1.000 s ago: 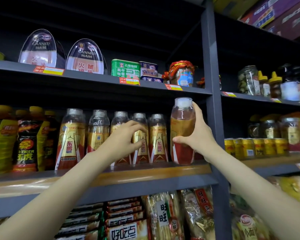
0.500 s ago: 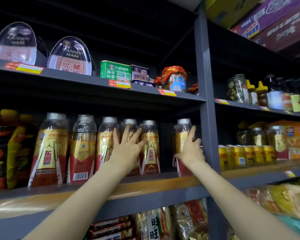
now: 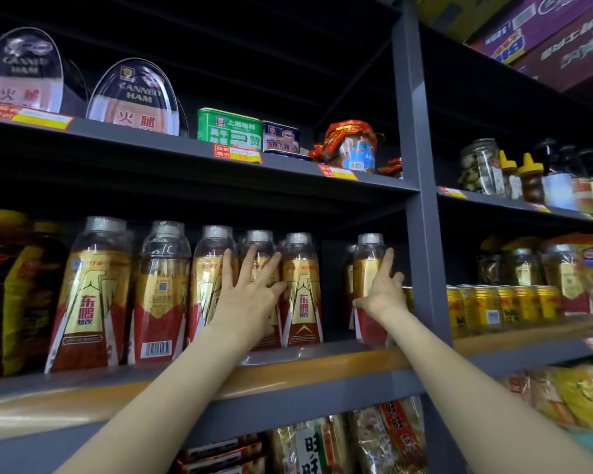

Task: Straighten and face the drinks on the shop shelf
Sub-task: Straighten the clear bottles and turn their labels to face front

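Middle shelf (image 3: 288,369) of a dark shop rack, seen from below, with the grey upright post (image 3: 421,206) as reference. Left of the post, a row of clear drink bottles with gold-and-red labels stands on the shelf's orange front strip. The end bottle (image 3: 368,268) stands nearest the post, apart from the others by a dark gap, and upright. The right hand (image 3: 382,292) rests against its side toward the post: fingers straight and slightly spread, index finger pointing up along the bottle, thumb low against the red part of the label. Further left of the post, the left hand (image 3: 250,295) lies flat against the fronts of two neighbouring bottles, fingers straight and fanned apart; the bottle behind the palm (image 3: 259,249) is largely hidden. Just right of that hand, the logo bottle (image 3: 302,295) faces forward. Still further left, the barcode bottle (image 3: 160,302) shows its barcode to the front, and the large-label bottle (image 3: 89,302) faces forward. Farthest left stand dark bottles with yellow caps (image 3: 11,295). Right of the post, gold cans (image 3: 486,309) stand in a row. Above the drinks, left of the post, the upper shelf carries ham tins (image 3: 134,97), a green tin (image 3: 230,130) and a jar (image 3: 351,148)
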